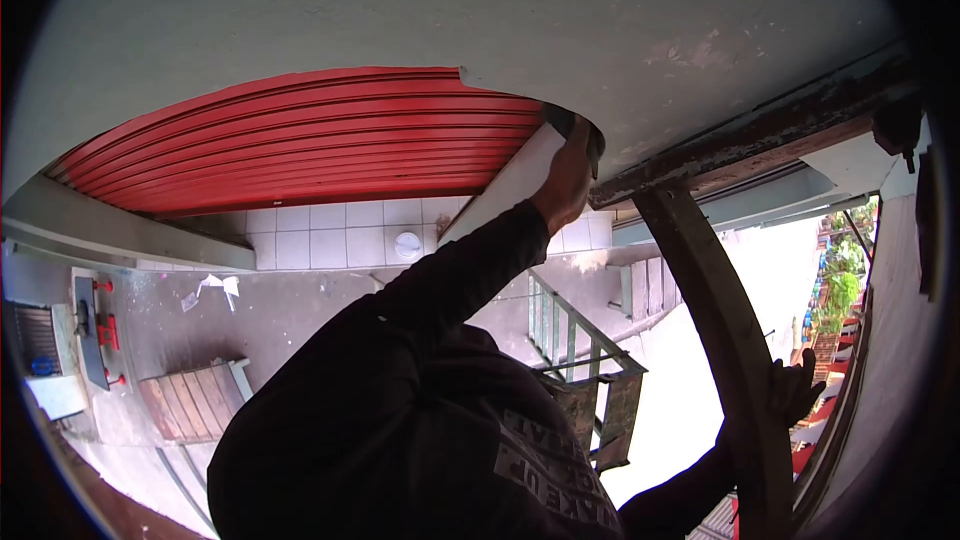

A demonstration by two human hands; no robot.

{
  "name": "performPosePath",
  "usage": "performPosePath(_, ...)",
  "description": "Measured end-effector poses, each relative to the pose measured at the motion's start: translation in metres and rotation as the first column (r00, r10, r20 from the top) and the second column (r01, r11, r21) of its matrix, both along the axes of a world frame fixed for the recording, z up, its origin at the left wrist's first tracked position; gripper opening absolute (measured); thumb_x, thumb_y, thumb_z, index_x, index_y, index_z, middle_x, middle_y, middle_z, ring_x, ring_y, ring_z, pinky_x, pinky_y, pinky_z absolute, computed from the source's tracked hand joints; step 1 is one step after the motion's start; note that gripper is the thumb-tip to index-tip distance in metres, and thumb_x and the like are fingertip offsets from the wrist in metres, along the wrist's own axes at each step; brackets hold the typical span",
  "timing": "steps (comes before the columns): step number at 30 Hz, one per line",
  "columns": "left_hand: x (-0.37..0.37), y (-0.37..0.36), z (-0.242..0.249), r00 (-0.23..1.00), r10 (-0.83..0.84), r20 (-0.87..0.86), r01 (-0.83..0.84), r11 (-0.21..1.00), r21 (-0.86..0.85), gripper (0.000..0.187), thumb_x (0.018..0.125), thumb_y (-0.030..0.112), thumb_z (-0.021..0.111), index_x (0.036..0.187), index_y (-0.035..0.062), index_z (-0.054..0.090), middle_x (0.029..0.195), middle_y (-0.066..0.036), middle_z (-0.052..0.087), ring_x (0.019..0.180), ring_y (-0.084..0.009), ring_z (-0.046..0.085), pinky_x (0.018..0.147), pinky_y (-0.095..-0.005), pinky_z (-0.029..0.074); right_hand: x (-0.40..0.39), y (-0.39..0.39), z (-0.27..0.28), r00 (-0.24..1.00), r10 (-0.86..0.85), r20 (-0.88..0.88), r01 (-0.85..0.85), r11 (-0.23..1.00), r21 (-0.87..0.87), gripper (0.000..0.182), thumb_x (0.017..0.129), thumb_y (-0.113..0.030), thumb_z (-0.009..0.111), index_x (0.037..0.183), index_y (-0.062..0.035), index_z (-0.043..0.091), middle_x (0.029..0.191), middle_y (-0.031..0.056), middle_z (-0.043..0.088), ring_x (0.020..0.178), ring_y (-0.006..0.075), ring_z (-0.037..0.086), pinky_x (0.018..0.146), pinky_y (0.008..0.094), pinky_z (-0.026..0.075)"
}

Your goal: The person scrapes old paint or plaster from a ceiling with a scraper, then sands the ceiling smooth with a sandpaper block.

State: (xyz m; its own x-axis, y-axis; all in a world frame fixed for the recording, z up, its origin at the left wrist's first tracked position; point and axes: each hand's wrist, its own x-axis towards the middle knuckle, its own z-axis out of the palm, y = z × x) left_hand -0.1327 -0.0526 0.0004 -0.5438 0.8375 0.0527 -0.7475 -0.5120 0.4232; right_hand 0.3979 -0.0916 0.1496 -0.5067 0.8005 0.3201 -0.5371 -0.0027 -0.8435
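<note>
My left hand point(567, 178) is raised on an outstretched, dark-sleeved arm. Its fingers close around a dark, flat hand tool point(596, 148) at the edge of the grey painted surface point(440, 10) overhead; the tool's exact kind is too dark to make out. Lower on the right, my right hand point(797, 392) shows in shadow beside a dark upright post point(715, 300), which crosses in front of that arm. Its visible fingers are spread apart, and part of the palm is hidden behind the post.
A red roller shutter point(320, 145) spans the opening under the overhead surface. A dark beam point(750, 155) meets the post. Far below are a green ladder-like frame point(575, 330), a white bucket point(408, 245), wooden slatted tops point(190, 402) and paper scraps point(218, 287) on the ground.
</note>
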Motion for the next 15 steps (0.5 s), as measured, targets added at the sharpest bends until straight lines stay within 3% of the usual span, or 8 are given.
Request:
performPosePath(1,-0.014,-0.011,0.014,0.986,-0.074,0.147,0.062,0.995,0.079,0.037,0.111,0.030,0.039,0.127,0.0025,0.056,0.117,-0.001,0.063,0.106,-0.0111,0.058,0.099,-0.0268,0.043,-0.004,-0.005,0.002,1.000,0.008,0.014,-0.008,1.000,-0.002,0.059,0.110,-0.035,0.033,0.148,0.0099,0.030,0.058,0.0079,0.053,0.045,0.0187,0.049,0.119,0.0433,0.031)
performPosePath(2,-0.045,-0.024,0.025,0.982,-0.171,0.076,0.126,0.904,0.409,0.030,0.109,0.026,0.041,0.117,0.0039,0.060,0.106,0.001,0.063,0.100,-0.0106,0.059,0.094,-0.0269,0.044,-0.009,-0.005,0.004,1.000,0.011,0.023,-0.011,1.000,0.003,0.059,0.110,-0.035,0.033,0.149,0.0096,0.030,0.058,0.0078,0.053,0.047,0.0186,0.049,0.119,0.0432,0.031)
performPosePath(4,-0.066,-0.029,0.039,0.978,-0.209,0.027,0.141,0.745,0.653,0.026,0.107,0.022,0.043,0.105,0.0057,0.063,0.093,0.003,0.063,0.093,-0.0098,0.058,0.090,-0.0268,0.046,-0.020,-0.004,0.010,0.999,0.015,0.037,-0.016,1.000,0.024,0.059,0.110,-0.036,0.033,0.149,0.0091,0.030,0.060,0.0076,0.053,0.049,0.0183,0.050,0.118,0.0430,0.031)
performPosePath(8,-0.041,-0.026,0.040,0.972,-0.009,0.235,-0.098,0.892,0.441,0.025,0.106,0.018,0.041,0.100,0.0074,0.062,0.087,0.003,0.060,0.086,-0.0082,0.056,0.089,-0.0263,0.044,-0.033,0.005,0.016,0.998,-0.028,0.063,0.025,0.998,0.057,0.059,0.110,-0.036,0.033,0.149,0.0079,0.030,0.064,0.0072,0.054,0.053,0.0177,0.051,0.118,0.0426,0.032)
performPosePath(10,-0.007,0.017,-0.004,0.999,0.035,-0.020,-0.034,0.999,0.025,0.024,0.108,0.022,0.039,0.107,0.0085,0.060,0.095,0.002,0.059,0.085,-0.0074,0.053,0.087,-0.0257,0.042,-0.033,0.008,0.019,0.996,-0.053,0.072,0.049,0.997,0.053,0.059,0.110,-0.037,0.033,0.149,0.0073,0.030,0.065,0.0070,0.054,0.056,0.0174,0.051,0.118,0.0424,0.032)
performPosePath(12,0.006,0.034,-0.032,0.987,-0.041,-0.155,0.011,0.982,-0.190,0.024,0.109,0.025,0.039,0.109,0.0097,0.058,0.097,0.001,0.057,0.083,-0.0083,0.051,0.081,-0.0260,0.042,-0.029,0.009,0.015,0.995,-0.065,0.078,0.061,0.997,0.053,0.059,0.110,-0.037,0.033,0.150,0.0068,0.030,0.067,0.0068,0.054,0.058,0.0171,0.052,0.118,0.0421,0.032)
performPosePath(13,0.005,0.033,-0.035,0.990,-0.074,-0.116,0.054,0.984,-0.170,0.024,0.110,0.027,0.039,0.111,0.0103,0.057,0.098,0.000,0.057,0.083,-0.0088,0.050,0.079,-0.0261,0.041,-0.026,0.008,0.015,0.995,-0.066,0.072,0.062,0.997,0.054,0.059,0.110,-0.037,0.033,0.150,0.0065,0.030,0.068,0.0067,0.054,0.059,0.0169,0.052,0.118,0.0420,0.032)
performPosePath(15,-0.014,0.013,-0.023,0.974,-0.196,0.111,0.187,0.979,0.084,0.025,0.109,0.026,0.041,0.111,0.0078,0.057,0.097,-0.002,0.058,0.085,-0.0124,0.053,0.083,-0.0284,0.044,-0.020,0.000,0.009,0.996,-0.055,0.066,0.052,0.997,0.049,0.059,0.110,-0.038,0.032,0.150,0.0059,0.031,0.070,0.0065,0.055,0.061,0.0166,0.053,0.118,0.0418,0.033)
